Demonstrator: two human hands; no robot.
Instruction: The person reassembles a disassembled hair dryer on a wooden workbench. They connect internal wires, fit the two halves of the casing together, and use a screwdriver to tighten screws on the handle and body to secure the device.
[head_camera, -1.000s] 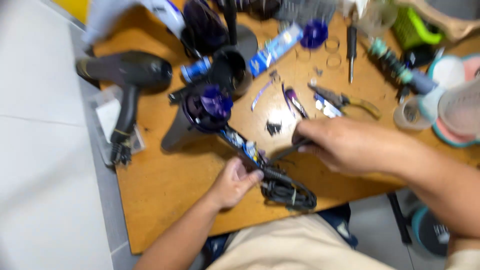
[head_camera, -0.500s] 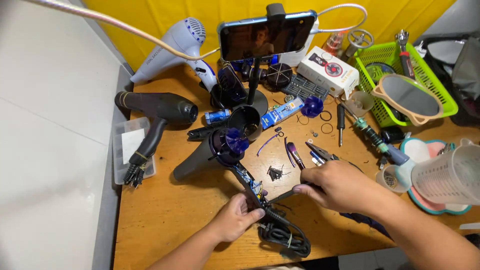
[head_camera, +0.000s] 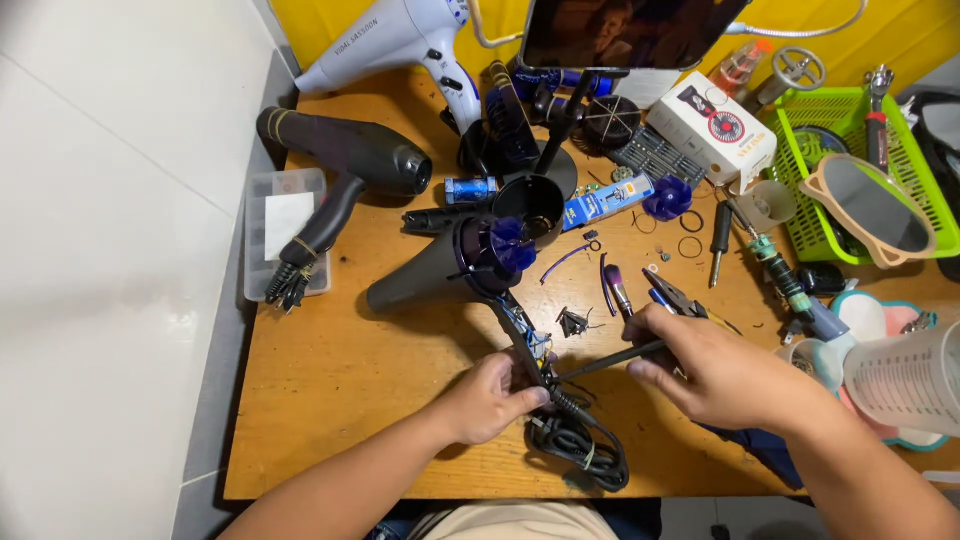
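Note:
A black hair dryer (head_camera: 440, 270) lies opened on the wooden table (head_camera: 340, 390), its purple fan exposed and wires showing along its handle. My left hand (head_camera: 488, 398) grips that handle near its lower end, just above the coiled black cord (head_camera: 585, 450). My right hand (head_camera: 715, 368) holds a thin dark tool (head_camera: 610, 360) with its tip pointing left into the handle's wiring.
A second black dryer (head_camera: 350, 155) and a white dryer (head_camera: 400, 40) lie at the back left. A phone on a stand (head_camera: 620, 30), a white box (head_camera: 712, 128), a green basket with a mirror (head_camera: 860, 190), pliers, screwdrivers, rings and small parts crowd the back and right. A clear measuring cup (head_camera: 905, 380) stands at right.
The view has steadied and tilted down toward the table. Both hands stay on the dryer handle, and the tool in my right hand now points into the wiring.

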